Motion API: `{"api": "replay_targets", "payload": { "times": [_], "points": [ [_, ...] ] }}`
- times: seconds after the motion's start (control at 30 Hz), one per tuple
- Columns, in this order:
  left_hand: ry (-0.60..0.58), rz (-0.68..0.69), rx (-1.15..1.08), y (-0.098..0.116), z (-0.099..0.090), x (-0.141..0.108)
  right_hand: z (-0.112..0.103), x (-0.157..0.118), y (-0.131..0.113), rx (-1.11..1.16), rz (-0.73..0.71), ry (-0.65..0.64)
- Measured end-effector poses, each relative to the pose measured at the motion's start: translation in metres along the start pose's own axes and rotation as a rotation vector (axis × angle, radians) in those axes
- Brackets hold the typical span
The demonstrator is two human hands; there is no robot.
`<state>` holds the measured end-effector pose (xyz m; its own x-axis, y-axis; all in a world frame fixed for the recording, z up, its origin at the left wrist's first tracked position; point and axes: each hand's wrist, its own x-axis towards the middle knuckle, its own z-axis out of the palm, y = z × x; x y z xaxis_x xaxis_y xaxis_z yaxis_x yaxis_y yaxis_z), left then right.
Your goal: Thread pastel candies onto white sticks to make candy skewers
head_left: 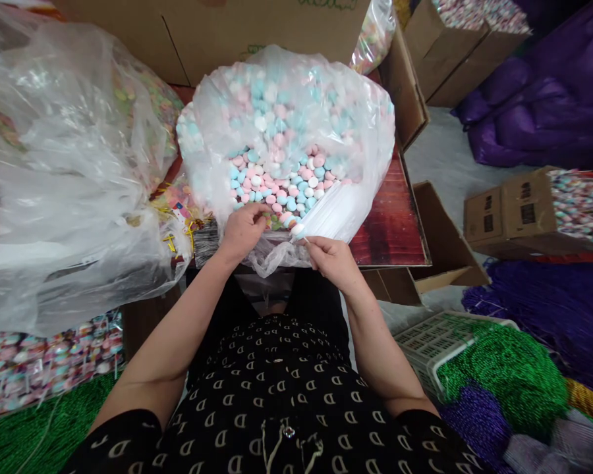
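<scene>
A large clear plastic bag (375, 125) lies open toward me, full of pink, blue and white round pieces (277, 187). White sticks (329, 210) are bundled at its right front. My right hand (331, 260) pinches a thin white stick, with a white and pale blue piece (298, 230) at its upper end. My left hand (244, 230) is at the bag's left front edge, its fingertips closed beside the loose pieces; what they hold, if anything, is too small to make out.
Dark thin strips (206, 243) and a big clear bag (69, 164) are at the left. Right of the red table (388, 217) stand an open carton (442, 230) and a white basket (435, 342) of green strands. A carton wall (217, 33) rises behind.
</scene>
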<state>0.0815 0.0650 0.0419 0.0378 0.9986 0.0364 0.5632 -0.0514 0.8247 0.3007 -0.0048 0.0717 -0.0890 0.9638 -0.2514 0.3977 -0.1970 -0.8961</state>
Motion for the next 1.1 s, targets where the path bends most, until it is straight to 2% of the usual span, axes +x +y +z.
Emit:
{"api": "replay_targets", "payload": {
  "times": [0.1, 0.23, 0.33, 0.53, 0.63, 0.77, 0.93, 1.1],
  "points": [
    [-0.050, 0.163, 0.223, 0.000, -0.002, -0.004, -0.009, 0.000, 0.002, 0.025, 0.019, 0.039],
    [-0.077, 0.218, 0.225, -0.003, -0.002, -0.005, -0.009, 0.001, 0.006, 0.037, 0.027, 0.036],
    [-0.036, 0.133, 0.072, -0.006, -0.001, -0.002, -0.007, 0.000, 0.008, 0.040, 0.018, 0.024],
    [-0.009, -0.133, -0.474, -0.004, 0.004, 0.005, 0.002, -0.002, 0.007, 0.040, -0.008, -0.022],
    [-0.005, -0.187, -0.648, 0.001, 0.002, 0.005, 0.010, -0.003, 0.006, 0.021, -0.029, -0.046],
    [-0.020, -0.205, -0.726, 0.005, 0.001, 0.004, 0.017, -0.004, 0.005, 0.029, -0.020, -0.028],
    [0.020, -0.155, -0.646, 0.002, 0.008, -0.001, 0.019, -0.003, 0.003, 0.032, 0.015, -0.053],
    [0.102, 0.082, -0.257, 0.003, 0.009, -0.014, 0.022, -0.003, 0.001, 0.029, 0.055, -0.032]
  ]
}}
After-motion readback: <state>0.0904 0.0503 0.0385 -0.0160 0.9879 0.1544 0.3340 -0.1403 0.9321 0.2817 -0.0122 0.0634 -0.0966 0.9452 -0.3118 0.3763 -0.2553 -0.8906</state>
